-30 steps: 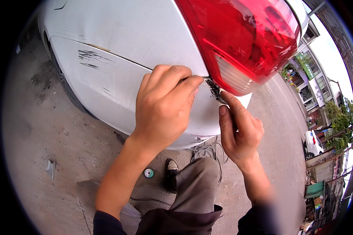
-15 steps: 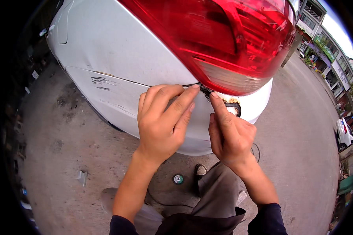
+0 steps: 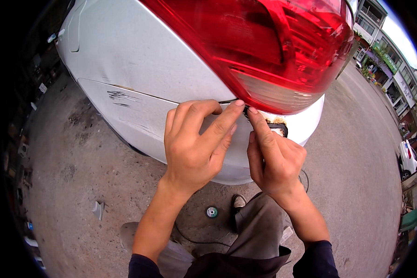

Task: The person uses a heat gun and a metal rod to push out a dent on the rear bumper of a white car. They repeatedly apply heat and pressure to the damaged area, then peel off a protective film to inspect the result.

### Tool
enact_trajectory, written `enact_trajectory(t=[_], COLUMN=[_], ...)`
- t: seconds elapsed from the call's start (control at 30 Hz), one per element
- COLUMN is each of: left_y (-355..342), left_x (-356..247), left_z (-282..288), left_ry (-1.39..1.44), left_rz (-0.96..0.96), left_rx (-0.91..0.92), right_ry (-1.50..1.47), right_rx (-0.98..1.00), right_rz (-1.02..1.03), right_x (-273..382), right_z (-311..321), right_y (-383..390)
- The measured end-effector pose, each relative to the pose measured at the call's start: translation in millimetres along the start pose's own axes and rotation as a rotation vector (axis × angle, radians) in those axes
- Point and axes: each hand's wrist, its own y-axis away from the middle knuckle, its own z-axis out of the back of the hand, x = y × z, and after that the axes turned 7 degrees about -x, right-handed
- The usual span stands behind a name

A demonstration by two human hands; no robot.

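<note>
The rear corner of a white car carries a large red tail light point(image 3: 264, 51) with a pale lower band. Just under its lower corner is a small black damaged-looking patch point(image 3: 246, 111), mostly hidden by my fingertips. My left hand point(image 3: 194, 143) rests against the white bumper point(image 3: 143, 118), index fingertip pressed beside the patch, fingers apart. From the other side my right hand point(image 3: 279, 160) touches the patch with its outstretched index finger, the other fingers curled. Neither hand shows anything held. Right of it are a rusty brown spot and a black-edged opening point(image 3: 279, 129).
Black scratches point(image 3: 119, 96) mark the body panel on the left. On the ground lie a round disc point(image 3: 211, 212), a grey fragment point(image 3: 98, 210) and a dark cable point(image 3: 194, 240). My shoe point(image 3: 238, 201) is near the disc. Another white car point(image 3: 408, 159) and buildings stand far right.
Both index fingertips have come closer together over the black patch, covering more of it. My left hand has shifted slightly right; the view has moved a little.
</note>
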Motion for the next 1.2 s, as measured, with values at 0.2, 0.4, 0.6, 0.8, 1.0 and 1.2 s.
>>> enact_trajectory(t=[0.2,0.4,0.6,0.8,1.0,1.2], left_y=[3,4,-11,-14,-18,4], left_x=[0,-11,-26,-32,-28,-17], left_z=[-3,-8,-20,-24,-12,-7], left_ry=[0.023,0.198,0.215,0.101,0.486,0.124], left_rz=[0.023,0.292,0.530,0.579,0.802,0.299], left_rx=[-0.008,-0.083,-0.100,-0.114,-0.101,-0.095], right_ry=[-0.516,-0.743,-0.331,-0.211,-0.136,-0.247], right_rx=[-0.085,-0.334,-0.192,-0.078,-0.066,-0.100], right_rz=[-0.422,-0.871,-0.910,-0.957,-0.985,-0.795], right_x=[4,22,25,14,-6,7], right_z=[13,38,20,22,22,31], right_y=[-7,22,120,178,217,171])
